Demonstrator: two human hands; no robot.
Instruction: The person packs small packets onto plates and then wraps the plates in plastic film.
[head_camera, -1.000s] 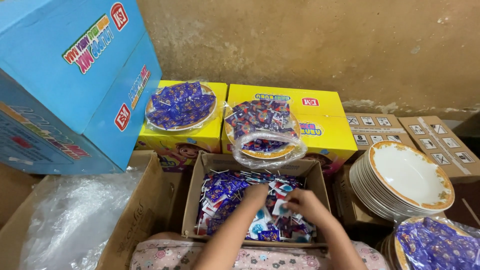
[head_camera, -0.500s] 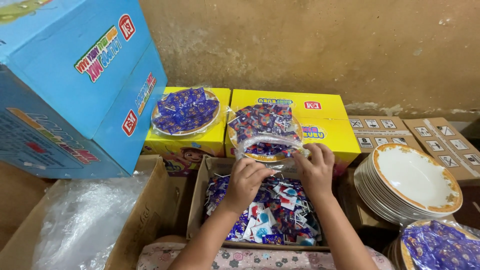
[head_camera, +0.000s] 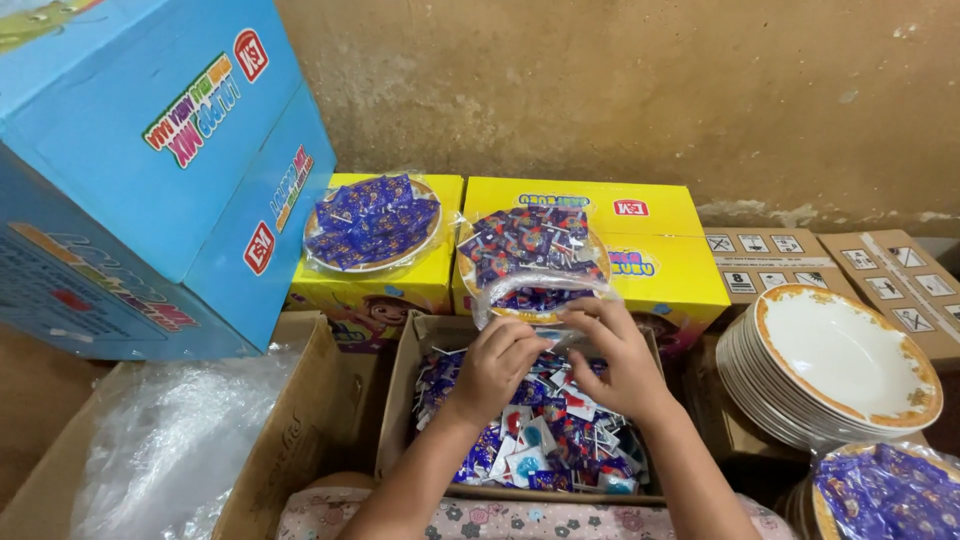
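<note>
Clear plastic bag, wrapped round a plate of lollipops, is pinched by my left hand and right hand, close together just above the lollipop carton, keeping its mouth gathered.

Clear plastic bag, open, over candy-filled plate

Dim, warm indoor light is falling from above, leaving soft shadows between the boxes; glare is glinting off the plastic wrap, edges are bowing with wide-angle distortion, and focus is staying mostly sharp
</note>
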